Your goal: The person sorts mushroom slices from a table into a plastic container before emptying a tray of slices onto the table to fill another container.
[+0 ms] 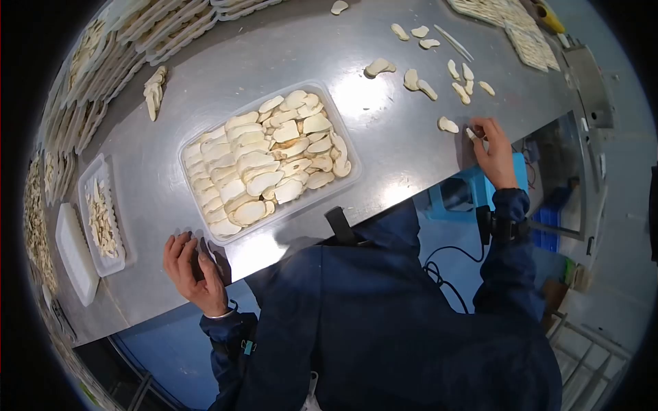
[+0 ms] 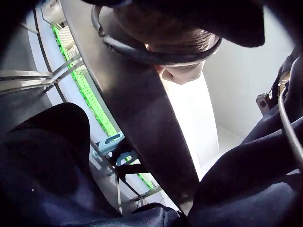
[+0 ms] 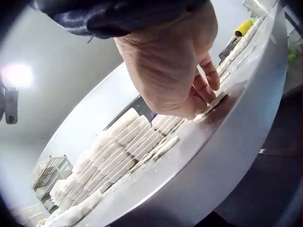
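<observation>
A clear plastic tray [image 1: 356, 179] holds overlapping rows of pale, cream-coloured slices [image 1: 250, 161]. Beside its lower left corner, the left hand [image 1: 195, 274] rests at the table's edge, fingers loosely bent and holding nothing; the left wrist view shows only part of that hand [image 2: 182, 49]. At the right, the right hand [image 1: 495, 154] pinches a small pale slice [image 1: 471, 134] at the table surface. From the right wrist, the hand [image 3: 165, 66] has its fingertips on the slice [image 3: 211, 106], partly hiding it. Another slice [image 1: 448, 125] lies just left of these fingertips.
Loose slices [image 1: 425, 89] are scattered over the metal table [image 1: 274, 55] at the upper right, near thin white strips [image 1: 454, 42]. Filled trays [image 1: 103, 75] stand stacked at the upper left. A smaller tray [image 1: 118, 257] of pieces stands at the left. A blue stool [image 1: 452, 198] is below the edge.
</observation>
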The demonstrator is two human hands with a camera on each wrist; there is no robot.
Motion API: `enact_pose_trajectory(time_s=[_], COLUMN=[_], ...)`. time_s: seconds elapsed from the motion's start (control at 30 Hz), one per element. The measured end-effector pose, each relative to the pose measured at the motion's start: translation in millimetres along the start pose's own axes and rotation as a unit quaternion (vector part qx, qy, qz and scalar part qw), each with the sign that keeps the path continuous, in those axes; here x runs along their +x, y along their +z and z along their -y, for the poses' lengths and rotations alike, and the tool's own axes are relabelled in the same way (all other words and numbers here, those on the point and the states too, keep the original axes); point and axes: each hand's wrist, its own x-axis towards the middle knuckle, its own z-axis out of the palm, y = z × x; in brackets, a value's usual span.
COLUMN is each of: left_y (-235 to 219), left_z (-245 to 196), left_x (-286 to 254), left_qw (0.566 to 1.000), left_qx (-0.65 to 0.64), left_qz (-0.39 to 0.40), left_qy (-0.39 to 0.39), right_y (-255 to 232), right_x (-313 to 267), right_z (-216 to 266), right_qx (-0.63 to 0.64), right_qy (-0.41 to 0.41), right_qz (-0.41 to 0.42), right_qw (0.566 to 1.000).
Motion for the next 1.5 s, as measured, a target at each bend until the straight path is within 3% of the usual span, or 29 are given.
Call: enact_pose_trajectory(time_s=[0.17, 0.4, 0.6, 0.9, 1.3, 1.4, 1.5], left_y=[-3, -2, -1, -1, -1, -1, -1], left_z=[-1, -3, -3, -3, -3, -4, -3], left_x=[-1, 1, 3, 3, 3, 4, 4], left_qw=[1.000, 0.999, 1.000, 1.000, 1.000, 1.000, 0.999], left_qx=[0.022, 0.031, 0.019, 0.025, 0.026, 0.026, 0.030], left_qz=[0.012, 0.013, 0.012, 0.013, 0.010, 0.011, 0.015], left_qy=[0.012, 0.008, 0.006, 0.008, 0.008, 0.008, 0.013], right_y=[-1, -3, 0, 23, 30, 30, 28], right_x=[-20, -45, -59, -61, -63, -59, -49], right_z=[6, 43, 59, 51, 39, 37, 41], right_qx=[-0.066, -0.105, -0.096, -0.117, -0.105, -0.059, 0.022], right_qy=[-0.028, -0.040, -0.046, -0.082, -0.134, -0.123, -0.062], right_qz=[-0.049, 0.037, 0.047, -0.048, -0.105, -0.136, -0.149], right_qw=[0.996, 0.993, 0.993, 0.989, 0.980, 0.981, 0.987])
